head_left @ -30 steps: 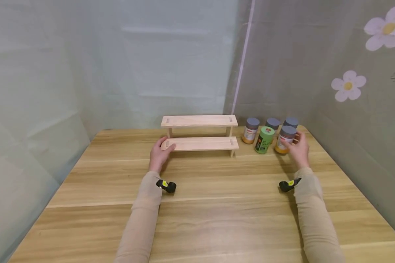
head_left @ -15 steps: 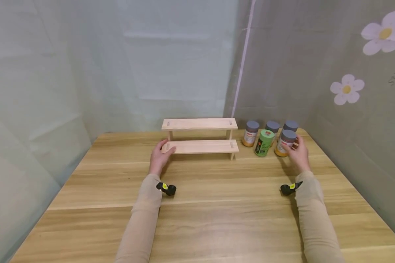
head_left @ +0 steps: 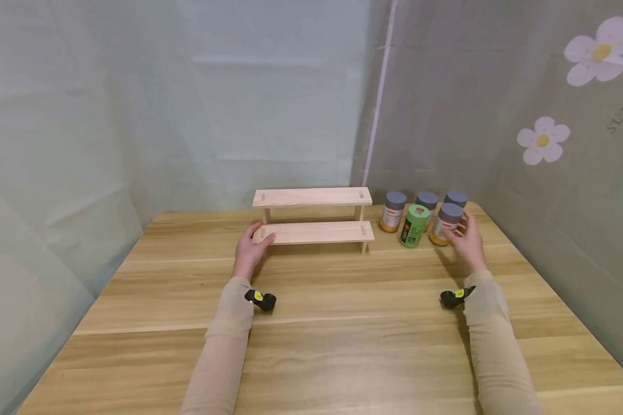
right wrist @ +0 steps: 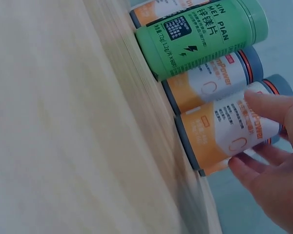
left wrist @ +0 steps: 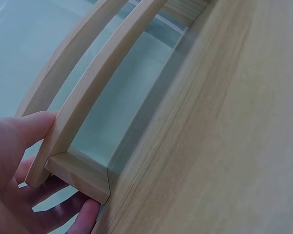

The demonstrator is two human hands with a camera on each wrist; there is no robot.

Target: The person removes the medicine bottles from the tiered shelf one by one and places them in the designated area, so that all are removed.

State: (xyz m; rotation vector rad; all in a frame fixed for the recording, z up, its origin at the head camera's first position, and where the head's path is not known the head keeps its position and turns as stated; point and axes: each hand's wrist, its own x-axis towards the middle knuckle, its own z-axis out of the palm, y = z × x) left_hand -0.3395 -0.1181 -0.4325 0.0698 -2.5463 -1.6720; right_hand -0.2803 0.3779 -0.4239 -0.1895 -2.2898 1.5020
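A two-tier wooden shelf rack [head_left: 314, 232] stands upright at the back of the table. My left hand [head_left: 249, 249] holds the left end of its lower board, thumb on the front edge in the left wrist view and fingers behind and below. At the right, my right hand [head_left: 469, 242] holds a dark-lidded supplement jar [head_left: 445, 225] with a white and orange label, thumb on one side and fingers on the other. That jar stands upright on the table. Close to its left is a green supplement jar [head_left: 414, 227], also upright.
Behind these stand more dark-lidded jars: one at the left [head_left: 392, 213], a partly hidden middle jar [head_left: 427, 200] and a mostly hidden right jar [head_left: 455, 198]. The wood-grain table [head_left: 342, 328] runs back to hanging cloth [head_left: 275, 104]. Its right edge slopes past my right arm.
The head view has shifted slightly. Both hands keep their hold on the rack and the jar, and neither thing has clearly moved on the table.
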